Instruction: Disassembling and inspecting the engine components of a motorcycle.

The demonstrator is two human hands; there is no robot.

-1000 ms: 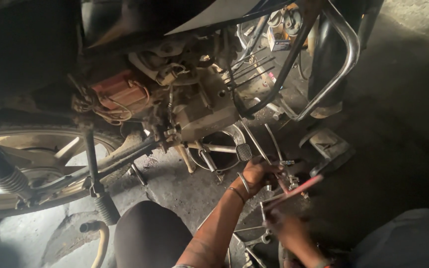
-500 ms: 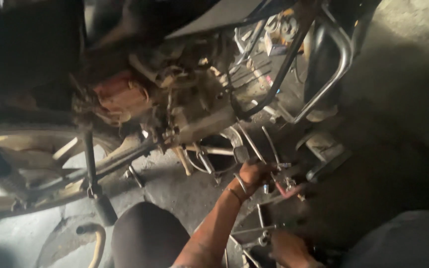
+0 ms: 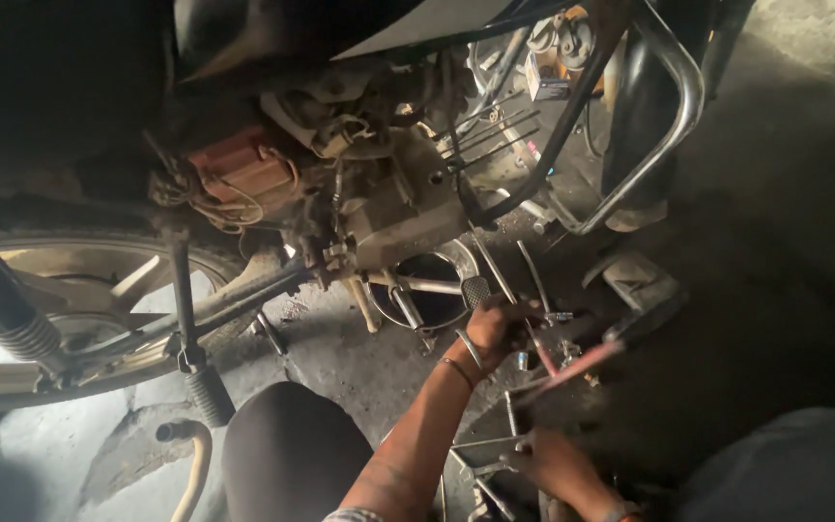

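My left hand (image 3: 493, 332) reaches up under the motorcycle engine (image 3: 393, 208), with its fingers closed round a thin metal rod (image 3: 533, 280) beside a ribbed black foot peg (image 3: 476, 289). A red-handled tool (image 3: 572, 365), blurred, lies or hangs just right of that hand. It is unclear who holds it. My right hand (image 3: 555, 466) is lower, in shadow, with its fingertips on shiny metal tools (image 3: 490, 454) on the floor. Its grip is hidden.
The rear wheel (image 3: 79, 290) and a shock spring (image 3: 21, 333) fill the left. A chrome crash guard (image 3: 664, 145) curves at the upper right. A round dark opening (image 3: 427, 290) sits under the engine. My knee (image 3: 292, 454) is at the bottom, on stained concrete floor.
My right hand has dropped from beside the left hand down to the metal tools near the bottom. My left hand stays on the rod under the engine.
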